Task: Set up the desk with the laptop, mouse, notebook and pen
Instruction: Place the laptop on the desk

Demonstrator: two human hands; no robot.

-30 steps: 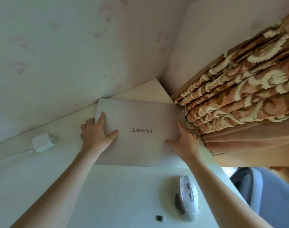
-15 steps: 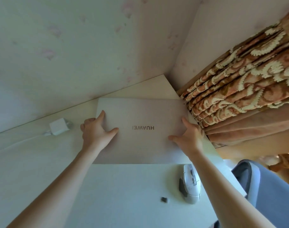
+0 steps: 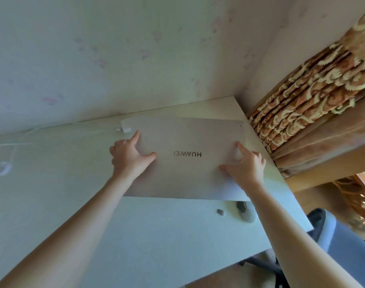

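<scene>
The closed laptop [image 3: 185, 159] lay flat on the white desk [image 3: 136, 235], toward its far right corner, lid up with the brand lettering reading upside down from the wearer's side. Both bare hands were on it. The left hand [image 3: 128, 157] rested on the lid's left part, fingers spread and flat, thumb pointing right toward the lettering; it pressed on the lid rather than closing around anything. The right hand [image 3: 247, 169] was on the lid's right part, index finger stretched toward the far edge, thumb pointing left, the other fingers curled over the right side; whether they gripped that edge I could not tell.

The mouse [image 3: 247, 213] sat on the desk just near of the laptop's near right corner, mostly hidden behind the right forearm. A small dark dongle [image 3: 220, 212] lay just left of it, apart from the laptop. A white charger [image 3: 124, 129] rested at the laptop's far left corner, touching or nearly so, and its cable [image 3: 15, 146] trailed left along the desk's far edge, ending in a loop.

A patterned curtain [image 3: 302, 104] hung beyond the desk's right edge. A grey chair [image 3: 333, 235] stood at the near right, partly under the desk corner.
</scene>
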